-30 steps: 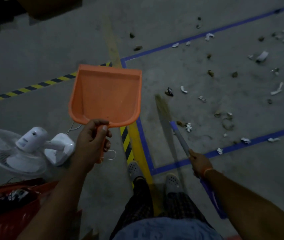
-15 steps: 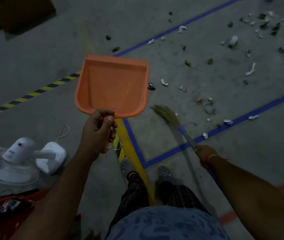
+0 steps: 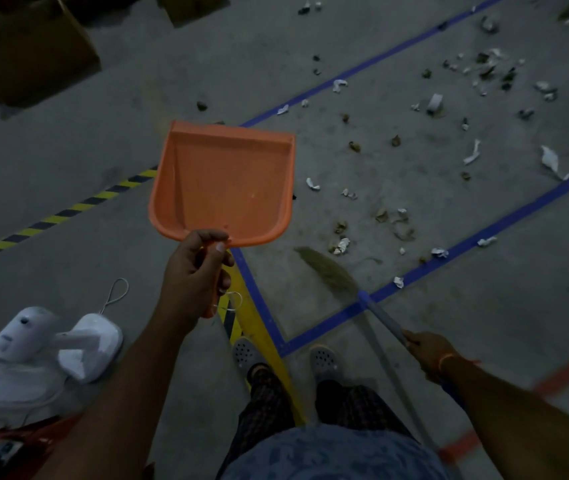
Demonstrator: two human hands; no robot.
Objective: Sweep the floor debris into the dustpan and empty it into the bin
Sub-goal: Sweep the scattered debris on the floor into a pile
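The debris (image 3: 340, 244), scraps of white paper and brown crumbs, lies strewn over the grey floor (image 3: 414, 341) inside the blue tape lines (image 3: 328, 320), the nearest bits just beyond the broom's bristles and the rest trailing away to the far right. None of it is in the orange dustpan (image 3: 222, 183), which looks bare and is held up off the ground, well to the left of the mess. The left hand (image 3: 194, 275) has its fingers curled round the pan's handle; the right hand (image 3: 427, 351) grips the shaft of the broom (image 3: 328, 268), whose head is angled down towards the floor near the closest scraps. I'd say the sweeping has hardly begun. The pan needs lowering with its lip flat on the floor, then the broom must draw the scattered bits together towards it. I see no bin from here.
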